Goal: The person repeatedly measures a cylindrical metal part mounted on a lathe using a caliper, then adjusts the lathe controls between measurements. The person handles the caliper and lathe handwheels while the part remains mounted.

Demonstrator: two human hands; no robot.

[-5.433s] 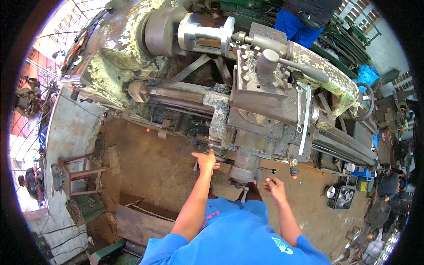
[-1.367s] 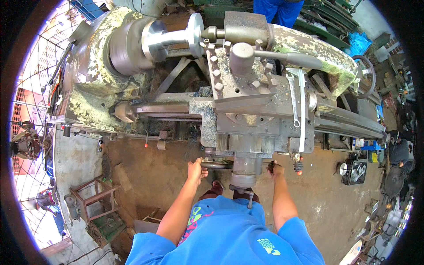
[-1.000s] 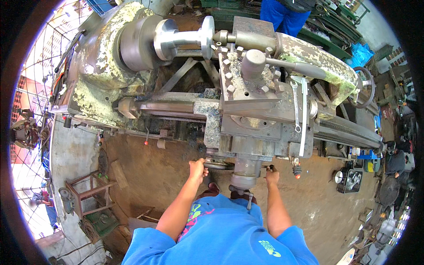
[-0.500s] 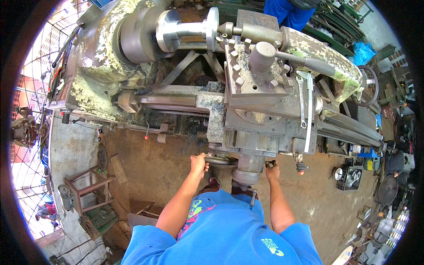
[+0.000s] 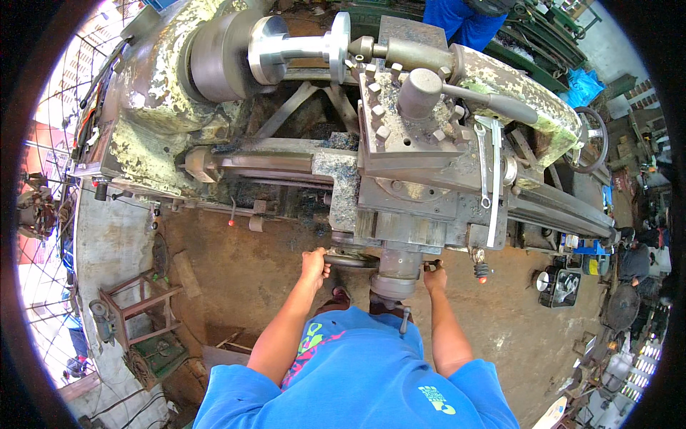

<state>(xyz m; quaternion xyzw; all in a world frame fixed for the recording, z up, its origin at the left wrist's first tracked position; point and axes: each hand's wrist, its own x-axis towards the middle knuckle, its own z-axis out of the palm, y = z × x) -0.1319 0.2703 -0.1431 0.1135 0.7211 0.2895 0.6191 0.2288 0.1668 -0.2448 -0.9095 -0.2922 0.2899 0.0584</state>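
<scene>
My left hand (image 5: 315, 267) is closed round the left rim of a metal handwheel (image 5: 350, 262) on the front of a lathe's carriage (image 5: 400, 223). My right hand (image 5: 434, 277) is closed on a small dark handle (image 5: 430, 266) to the right of the round cross-slide housing (image 5: 395, 273); most of that handle is hidden by the fingers. Above the hands, a shiny spool-shaped metal workpiece (image 5: 304, 48) is held between the chuck (image 5: 223, 61) and the tailstock centre (image 5: 363, 48). The square tool post (image 5: 407, 139) with its clamping lever (image 5: 500, 106) stands just in front of it.
A spanner (image 5: 483, 168) and a caliper (image 5: 494, 186) lie on the carriage's right side. A lever with a black spring-like grip (image 5: 480, 268) hangs below them. Metal chips cover the bed. A wooden frame (image 5: 139, 307) stands left; a black crate (image 5: 561, 287) sits right. Another person's blue trousers (image 5: 461, 21) show behind.
The whole view has shifted slightly, so the lathe sits a little further left in the picture. Both hands keep their holds, with no clear movement of the wheel or handle.
</scene>
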